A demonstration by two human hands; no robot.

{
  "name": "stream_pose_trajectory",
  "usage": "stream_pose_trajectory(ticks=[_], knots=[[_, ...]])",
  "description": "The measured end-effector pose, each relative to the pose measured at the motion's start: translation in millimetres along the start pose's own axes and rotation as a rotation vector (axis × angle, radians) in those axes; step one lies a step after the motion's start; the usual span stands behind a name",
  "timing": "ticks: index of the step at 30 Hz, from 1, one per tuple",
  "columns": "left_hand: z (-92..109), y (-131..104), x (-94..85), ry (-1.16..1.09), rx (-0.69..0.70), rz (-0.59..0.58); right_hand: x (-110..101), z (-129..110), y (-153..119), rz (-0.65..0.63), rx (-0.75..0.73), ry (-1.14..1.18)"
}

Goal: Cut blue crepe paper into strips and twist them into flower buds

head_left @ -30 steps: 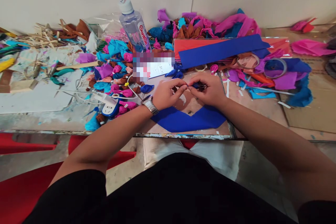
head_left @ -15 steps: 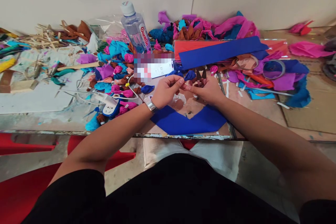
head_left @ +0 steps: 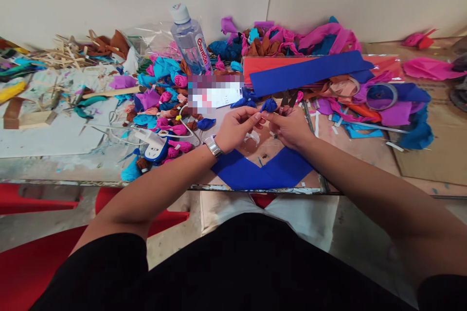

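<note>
My left hand [head_left: 239, 129] and my right hand [head_left: 290, 126] meet fingertip to fingertip over the table, both pinched together. What the left fingertips pinch is too small to make out. Dark scissors [head_left: 288, 100] show at my right hand, their lower part hidden by its fingers. A small blue crumpled piece [head_left: 269, 105] sits just beyond the fingertips; whether they touch it is unclear. Below the hands a blue sheet [head_left: 259, 172] with a V-shaped upper edge lies along the table's front edge. A clear round tape roll [head_left: 251, 141] is partly hidden behind my left hand.
A water bottle [head_left: 190, 41] stands at the back beside a lit phone [head_left: 219, 97]. Crumpled coloured pieces and a power strip [head_left: 155, 148] lie left. A long blue strip [head_left: 310, 72], tape rings [head_left: 381, 96] and cloth scraps are at right.
My fingertips have shifted slightly, and the right hand's fingers are more curled. The scissors appear turned and nearer together in outline. The view has moved a little.
</note>
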State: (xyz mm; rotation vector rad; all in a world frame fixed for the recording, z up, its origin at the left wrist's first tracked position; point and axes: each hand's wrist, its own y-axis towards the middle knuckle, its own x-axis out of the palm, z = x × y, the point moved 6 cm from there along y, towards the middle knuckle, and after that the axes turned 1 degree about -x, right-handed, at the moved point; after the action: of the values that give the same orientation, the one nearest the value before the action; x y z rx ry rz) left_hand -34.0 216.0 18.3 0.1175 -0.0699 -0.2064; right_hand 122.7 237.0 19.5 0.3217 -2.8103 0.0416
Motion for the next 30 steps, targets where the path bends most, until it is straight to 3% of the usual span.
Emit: stream_pose_trajectory(ticks=[11,22,26,30], knots=[[-4.8,-1.3,2.7,0.020,-0.033,-0.038,4.6,0.6,-2.1,-0.046,0.088,0.083],[-0.1,-1.5,2.2,0.116,0.059,-0.059,6.5,0.9,-2.3,-0.047,0.131,0.061],[-1.1,-2.8,1.4,0.219,0.079,-0.053,1.9,2.9,-0.3,0.018,0.126,0.077],[2.2,-4.9,1.2,0.409,0.134,-0.046,1.4,4.1,0.4,-0.012,0.134,0.053]])
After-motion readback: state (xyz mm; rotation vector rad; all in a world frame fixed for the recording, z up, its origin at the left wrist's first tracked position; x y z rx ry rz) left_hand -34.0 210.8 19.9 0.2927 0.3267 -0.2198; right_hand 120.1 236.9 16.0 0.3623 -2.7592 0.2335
